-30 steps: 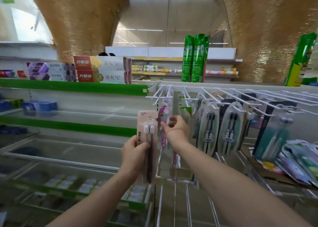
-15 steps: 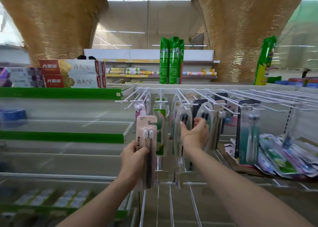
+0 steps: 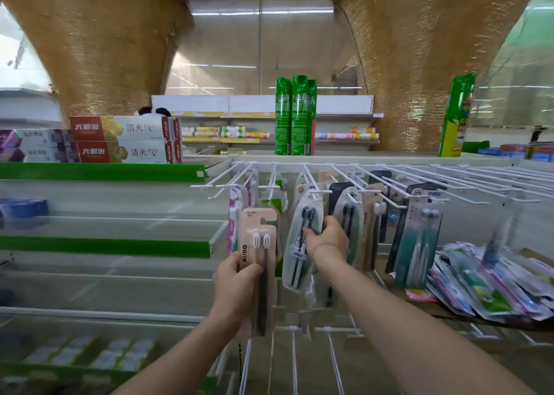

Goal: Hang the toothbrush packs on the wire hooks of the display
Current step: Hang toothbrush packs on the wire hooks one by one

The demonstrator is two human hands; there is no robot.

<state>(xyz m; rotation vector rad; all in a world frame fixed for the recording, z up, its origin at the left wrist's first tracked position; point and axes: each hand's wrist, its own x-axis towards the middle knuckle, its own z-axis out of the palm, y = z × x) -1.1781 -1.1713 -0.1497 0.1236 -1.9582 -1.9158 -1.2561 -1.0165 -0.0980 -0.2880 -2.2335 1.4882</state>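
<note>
**A:** Where is the pack being hung?

**B:** A pink pack marked AUBO, with two toothbrushes inside, is held upright in the left hand. The fingers wrap its lower half. It sits just left of the hooks' hanging row and below the hook tips, on no hook.

**A:** And the right hand?

**B:** The right hand grasps an oval pack with dark brushes that hangs from a hook. The thumb lies across the pack's front and the fingers curl round its right edge. This pack is tilted, its bottom swung left.

**A:** What else hangs from the hooks?

**B:** More packs in a row: pink and green ones at the left end, dark and beige ones right of the oval pack, then a teal pack. The hooks further right are bare white wire.

**A:** And around the hooks?

**B:** Below their right end, a loose pile of packs lies on a shelf. Left of the hooks, green-edged shelves hold toothpaste boxes. Behind the hooks stand tall green cans.
</note>
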